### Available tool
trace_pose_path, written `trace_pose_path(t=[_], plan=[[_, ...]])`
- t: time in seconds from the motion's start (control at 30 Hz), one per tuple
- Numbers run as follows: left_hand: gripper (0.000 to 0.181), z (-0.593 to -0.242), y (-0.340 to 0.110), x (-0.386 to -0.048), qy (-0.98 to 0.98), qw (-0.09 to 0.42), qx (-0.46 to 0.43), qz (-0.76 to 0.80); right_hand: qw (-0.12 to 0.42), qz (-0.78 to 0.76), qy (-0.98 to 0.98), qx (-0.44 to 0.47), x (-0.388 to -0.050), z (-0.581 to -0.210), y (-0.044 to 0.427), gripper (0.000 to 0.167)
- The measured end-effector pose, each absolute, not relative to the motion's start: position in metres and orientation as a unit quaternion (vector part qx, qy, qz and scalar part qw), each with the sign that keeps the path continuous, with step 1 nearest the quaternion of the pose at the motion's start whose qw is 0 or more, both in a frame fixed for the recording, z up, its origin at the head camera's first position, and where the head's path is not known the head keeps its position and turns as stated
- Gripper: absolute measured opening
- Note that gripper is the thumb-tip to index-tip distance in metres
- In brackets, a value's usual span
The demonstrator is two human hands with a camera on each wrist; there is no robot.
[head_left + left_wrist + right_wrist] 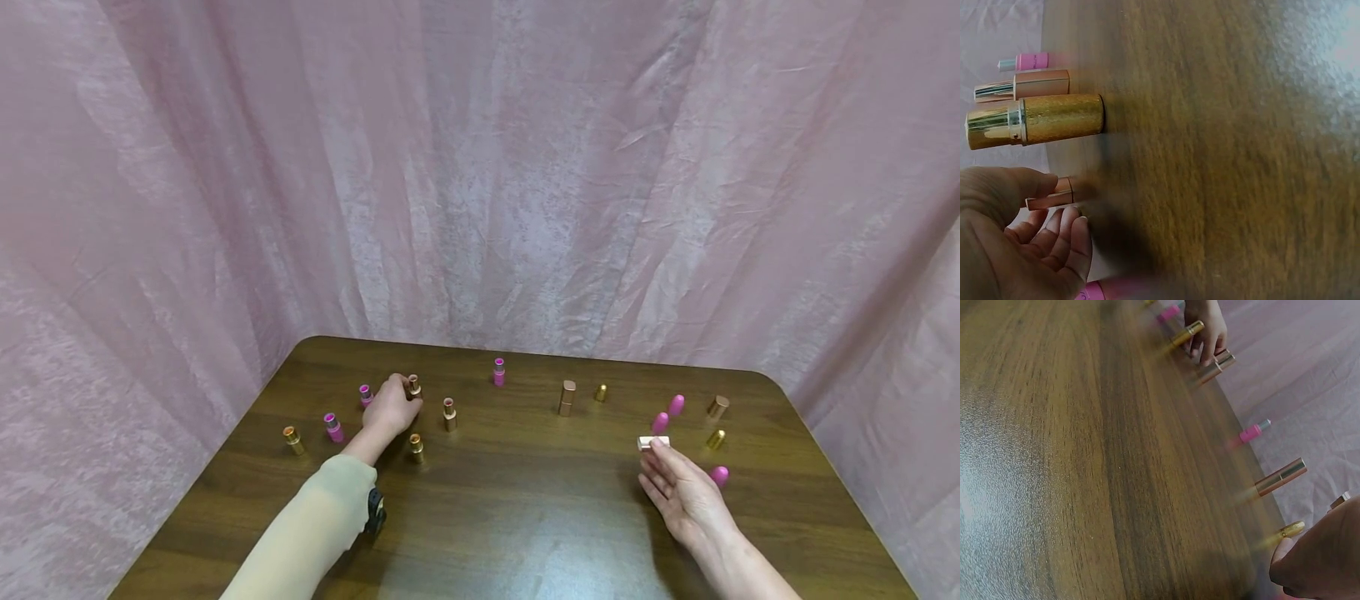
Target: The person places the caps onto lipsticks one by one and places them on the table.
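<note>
The left hand (392,407) pinches a rose tube (415,386) at the far left of the tabletop (510,517); the tube stands at the right of its fingertips, partly covered, and exact finger contact is hard to make out. A pink tube (1092,292) is cut off at the left wrist view's edge. The right hand (693,500) pinches a pale cap (653,444) at its far side and partly hides a pink cap (720,476) to its right.
</note>
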State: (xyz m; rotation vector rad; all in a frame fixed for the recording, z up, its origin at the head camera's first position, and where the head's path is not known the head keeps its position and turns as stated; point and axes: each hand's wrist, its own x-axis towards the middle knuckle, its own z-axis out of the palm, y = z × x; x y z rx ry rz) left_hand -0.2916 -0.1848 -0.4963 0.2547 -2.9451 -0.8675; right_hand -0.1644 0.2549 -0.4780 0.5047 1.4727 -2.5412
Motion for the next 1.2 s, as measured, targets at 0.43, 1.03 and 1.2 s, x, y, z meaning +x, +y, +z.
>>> trace_pose_path(t=[0.43, 1.03, 1.2], plan=[[0.027, -0.499, -0.188, -0.293, -0.956, 0.014, 0.080, -0.280, 0.077, -0.846, 0.503, 0.161, -0.165, -0.481, 0.252, 0.025], [0.020, -0.448, -0.183, -0.265, -0.955, 0.111, -0.039, -0.272, 0.085, -0.841, 0.516, 0.141, -0.165, -0.475, 0.251, 0.027], [0.018, -0.436, -0.176, -0.250, -0.953, 0.162, -0.097, -0.237, 0.086, -0.845, 0.509, 0.139, -0.166, -0.475, 0.248, 0.028]])
